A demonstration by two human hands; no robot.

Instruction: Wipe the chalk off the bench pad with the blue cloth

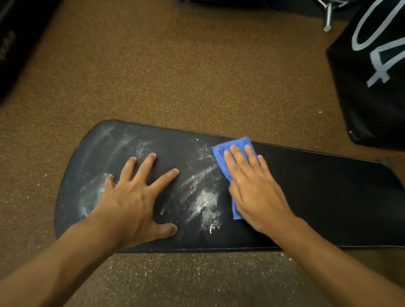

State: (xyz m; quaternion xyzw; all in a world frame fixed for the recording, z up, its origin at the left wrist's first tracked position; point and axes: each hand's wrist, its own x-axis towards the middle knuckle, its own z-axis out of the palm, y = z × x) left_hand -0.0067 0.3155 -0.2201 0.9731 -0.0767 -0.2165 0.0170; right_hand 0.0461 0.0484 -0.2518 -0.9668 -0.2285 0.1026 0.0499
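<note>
bench pad [312, 195] lies left-right over brown floor, its right part looking clean | chalk [203, 198] smears its middle and left | left hand [135, 196] splayed flat, probably bracing the pad | right hand [253, 189] fingers together, flat, pressing blue cloth [223, 152] beside the chalk's right edge.
</note>
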